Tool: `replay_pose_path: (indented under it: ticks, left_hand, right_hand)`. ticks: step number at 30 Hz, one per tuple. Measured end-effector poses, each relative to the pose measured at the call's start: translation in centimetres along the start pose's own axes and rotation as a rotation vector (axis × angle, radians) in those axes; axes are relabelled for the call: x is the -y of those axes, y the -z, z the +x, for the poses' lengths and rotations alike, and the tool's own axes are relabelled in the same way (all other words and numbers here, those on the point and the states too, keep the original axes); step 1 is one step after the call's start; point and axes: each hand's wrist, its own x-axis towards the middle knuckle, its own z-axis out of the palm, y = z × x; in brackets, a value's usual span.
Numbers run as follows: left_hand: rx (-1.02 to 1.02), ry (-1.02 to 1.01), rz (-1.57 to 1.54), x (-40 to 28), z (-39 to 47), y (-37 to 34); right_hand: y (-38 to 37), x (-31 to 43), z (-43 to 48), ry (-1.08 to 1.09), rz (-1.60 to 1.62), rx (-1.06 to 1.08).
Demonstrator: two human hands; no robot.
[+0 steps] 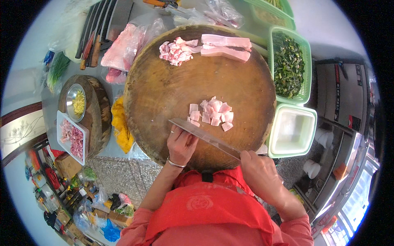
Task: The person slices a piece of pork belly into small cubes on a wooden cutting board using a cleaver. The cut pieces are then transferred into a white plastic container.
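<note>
A large round wooden chopping block (200, 80) lies before me. My right hand (260, 172) is closed round the handle end of a wide-bladed cleaver (206, 136), its blade slanting over the block's near part. Behind the blade, my left hand (182, 146) has bent fingers; what they press on, if anything, is hidden. Pale meat cubes (215, 110) lie in a pile just beyond the blade, with several squares (194, 115) nearer its tip. At the block's far side, two long meat strips (226, 46) lie beside a heap of fatty trimmings (177, 51).
Right of the block stand a green basket of chopped greens (288, 66) and a white-lined tub (292, 130). At left, a smaller wooden block (100, 113) bears a metal bowl (76, 103) and a white meat tray (72, 136). Knives (94, 46) stand beyond bagged meat (120, 50).
</note>
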Motion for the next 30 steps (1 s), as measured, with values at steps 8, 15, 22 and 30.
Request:
replay_pose_path:
  ticks: [8, 15, 22, 30]
  left_hand:
    - [0.013, 0.013, -0.013, 0.2, 0.1, 0.0]
    - [0.033, 0.028, -0.014, -0.4, 0.0, 0.5]
    - [-0.015, 0.047, -0.084, -0.1, -0.7, 0.3]
    - [0.015, -0.005, -0.008, -0.1, -0.2, 0.4]
  right_hand:
    - [-1.8, 1.3, 5.2, 0.139, 0.052, -0.148]
    - [-4.9, 2.4, 8.9, 0.06, 0.025, -0.108]
    - [-1.1, 0.7, 3.6, 0.115, 0.023, -0.2]
    - [-0.6, -0.3, 0.3, 0.053, -0.063, -0.01]
